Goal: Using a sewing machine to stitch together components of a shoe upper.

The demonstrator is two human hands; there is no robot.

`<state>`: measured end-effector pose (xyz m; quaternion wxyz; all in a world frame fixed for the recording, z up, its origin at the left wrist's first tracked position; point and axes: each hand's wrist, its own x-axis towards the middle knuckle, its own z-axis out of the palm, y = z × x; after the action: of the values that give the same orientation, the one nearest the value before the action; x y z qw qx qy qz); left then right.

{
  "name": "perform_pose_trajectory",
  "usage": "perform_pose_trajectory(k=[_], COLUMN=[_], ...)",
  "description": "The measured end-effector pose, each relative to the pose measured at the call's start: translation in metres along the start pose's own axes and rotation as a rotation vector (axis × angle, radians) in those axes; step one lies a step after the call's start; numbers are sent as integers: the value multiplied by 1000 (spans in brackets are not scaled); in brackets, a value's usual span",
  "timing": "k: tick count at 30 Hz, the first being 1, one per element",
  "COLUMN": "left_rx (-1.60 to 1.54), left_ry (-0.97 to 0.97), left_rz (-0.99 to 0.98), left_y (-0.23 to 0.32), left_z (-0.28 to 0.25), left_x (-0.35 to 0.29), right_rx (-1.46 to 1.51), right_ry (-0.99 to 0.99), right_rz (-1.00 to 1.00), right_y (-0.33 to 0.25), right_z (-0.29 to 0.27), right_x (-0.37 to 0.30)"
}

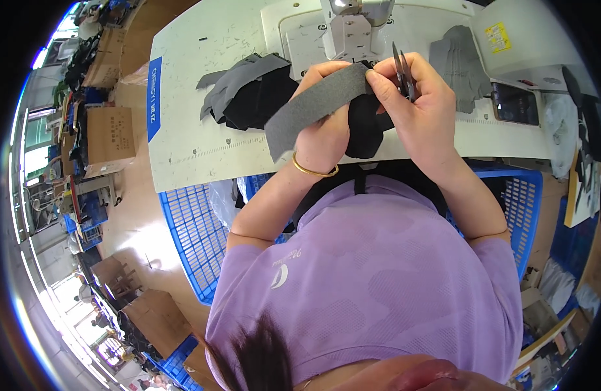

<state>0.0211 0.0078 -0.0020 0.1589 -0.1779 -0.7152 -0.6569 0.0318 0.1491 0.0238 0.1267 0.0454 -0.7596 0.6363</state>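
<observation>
My left hand (325, 132) is closed on a grey fabric strip (313, 104), which drapes over its fingers and hides most of them. A black fabric piece (363, 133) hangs below the strip, between my two hands. At the strip's right end, the thumb and forefinger of my right hand (421, 107) pinch the edge. The same right hand carries a pair of dark thread snips (403, 73), their pointed blades sticking up past the fingers. Both hands are over the front of the white sewing table (202, 166), just before the sewing machine (352, 32).
Left of my hands lies a pile of grey and black fabric pieces (251, 91). Stacked grey pieces (458, 68) lie at the right, near a dark phone (515, 104). Blue plastic baskets (195, 228) sit under the table's front edge. Cardboard boxes (110, 140) stand off to the left.
</observation>
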Motion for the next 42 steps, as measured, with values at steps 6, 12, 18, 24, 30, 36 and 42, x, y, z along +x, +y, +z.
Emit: perform_pose_trajectory(k=[6,12,18,24,30,36,42], left_rx=[-418,-251,-271,-281,-485,-481,-497], left_ry=[47,151,240,199,191,178,186], left_rz=[-104,-200,-240,-273,-439,-459,-459], left_y=[6,14,19,20,27,31,27], left_z=[6,7,6,5,5,2,2], left_x=[-4,2,2,1,2,2,3], right_rx=[-24,45,47,116,130,190,117], right_ry=[137,90,19,23,30,45,16], right_rz=[-95,-111,-30,48,70,39,54], right_y=[5,-1,-4,-2,-2,-5,-7], right_z=[7,8,0,0,1,3,0], right_x=[-3,-5,-20,-22,-22,-22,-19])
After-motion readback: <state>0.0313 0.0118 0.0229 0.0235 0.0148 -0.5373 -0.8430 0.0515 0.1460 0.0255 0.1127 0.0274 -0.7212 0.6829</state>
